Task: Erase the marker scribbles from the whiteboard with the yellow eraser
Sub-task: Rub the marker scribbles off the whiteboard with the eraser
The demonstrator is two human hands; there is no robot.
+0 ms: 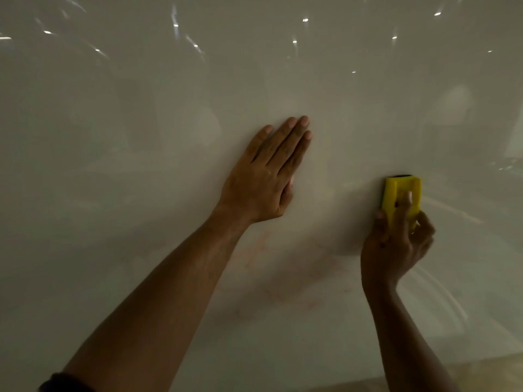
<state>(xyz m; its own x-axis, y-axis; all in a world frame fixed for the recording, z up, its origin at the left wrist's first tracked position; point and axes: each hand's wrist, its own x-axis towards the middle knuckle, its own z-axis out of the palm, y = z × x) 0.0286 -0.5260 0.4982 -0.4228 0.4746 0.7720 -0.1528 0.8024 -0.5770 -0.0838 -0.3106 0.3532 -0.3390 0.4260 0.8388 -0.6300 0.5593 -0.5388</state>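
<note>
The whiteboard fills almost the whole view, a glossy pale surface dotted with small bright reflections of lights along its upper part, from about ten o'clock round to two o'clock. The left hand lies flat against the board just right of the middle of the view, palm to the surface, its fingers straight and held close together, pointing toward one o'clock; it grips nothing. Its bare forearm runs down toward seven o'clock, where a bit of dark sleeve shows at the bottom edge. The right hand is at about four o'clock from the left hand, apart from it, with its forearm coming up from the bottom edge near five o'clock. It holds the yellow eraser upright against the board: fingers curled round the lower half of the block, one fingertip resting on its yellow back, while the upper half stands clear above the hand. A thin dark strip shows along the eraser's top edge, where it meets the board. Below and between the two hands, around six o'clock, the board carries faint reddish smears, pale and smudged rather than sharp lines. To the right of the eraser hand, toward four o'clock, curved streaks catch the light on the surface. At the bottom right corner, a strip of tan floor shows below the board.
</note>
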